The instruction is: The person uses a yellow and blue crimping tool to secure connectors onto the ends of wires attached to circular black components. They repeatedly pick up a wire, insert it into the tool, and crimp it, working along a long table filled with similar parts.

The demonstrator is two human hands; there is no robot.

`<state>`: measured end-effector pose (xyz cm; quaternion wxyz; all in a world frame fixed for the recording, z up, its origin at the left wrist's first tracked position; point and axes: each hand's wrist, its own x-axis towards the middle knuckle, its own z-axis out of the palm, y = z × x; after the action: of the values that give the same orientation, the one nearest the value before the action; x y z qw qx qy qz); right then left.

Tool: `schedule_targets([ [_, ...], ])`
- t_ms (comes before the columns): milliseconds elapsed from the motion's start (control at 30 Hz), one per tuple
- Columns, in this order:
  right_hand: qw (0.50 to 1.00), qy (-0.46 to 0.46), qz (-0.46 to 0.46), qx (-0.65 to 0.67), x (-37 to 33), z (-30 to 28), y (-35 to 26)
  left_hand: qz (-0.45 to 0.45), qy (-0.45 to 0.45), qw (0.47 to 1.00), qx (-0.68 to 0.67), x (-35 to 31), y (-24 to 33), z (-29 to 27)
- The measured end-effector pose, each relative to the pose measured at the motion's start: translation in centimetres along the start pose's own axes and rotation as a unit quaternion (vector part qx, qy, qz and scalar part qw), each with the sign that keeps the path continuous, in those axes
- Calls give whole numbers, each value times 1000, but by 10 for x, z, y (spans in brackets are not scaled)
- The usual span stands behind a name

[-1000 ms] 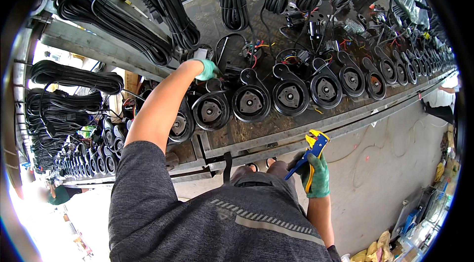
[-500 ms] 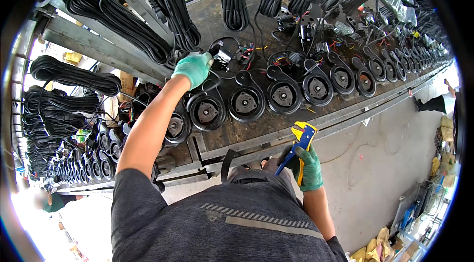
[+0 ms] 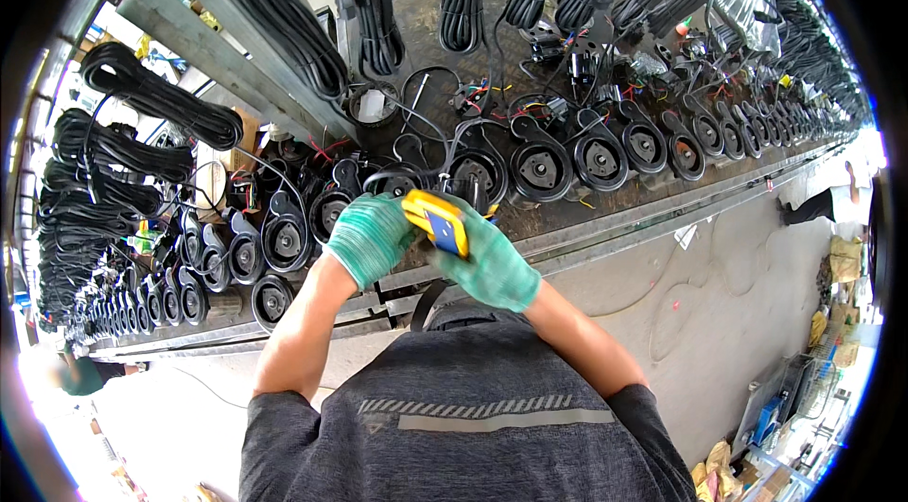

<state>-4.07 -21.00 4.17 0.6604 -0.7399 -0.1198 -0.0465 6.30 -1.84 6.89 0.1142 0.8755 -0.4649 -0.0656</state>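
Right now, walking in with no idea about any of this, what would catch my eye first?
Probably the bright yellow-and-blue hand tool near the middle, held in the person's green-gloved right hand, close beside the green-gloved left hand. Next, perhaps, comes the long row of round black parts along the near side of the bench, then the thick bundles of black cable across the top of the picture.

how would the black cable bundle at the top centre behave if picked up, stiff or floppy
The black cable bundle would probably sag without going limp, as its loops lie packed together. It may feel fairly heavy, with so many strands.
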Motion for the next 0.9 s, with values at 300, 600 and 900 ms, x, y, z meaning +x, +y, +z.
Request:
schedule_targets([
  [300, 996, 50, 41, -64, 10, 21, 35, -129, 74, 980, -130, -21, 0, 7],
  [600, 994, 27, 63, -85, 19, 14, 43, -195, 235, 811, -500, -15, -8, 49],
  [900, 998, 56, 0, 4, 10, 10, 41, -142, 301, 499, -800, 2, 4, 101],
])
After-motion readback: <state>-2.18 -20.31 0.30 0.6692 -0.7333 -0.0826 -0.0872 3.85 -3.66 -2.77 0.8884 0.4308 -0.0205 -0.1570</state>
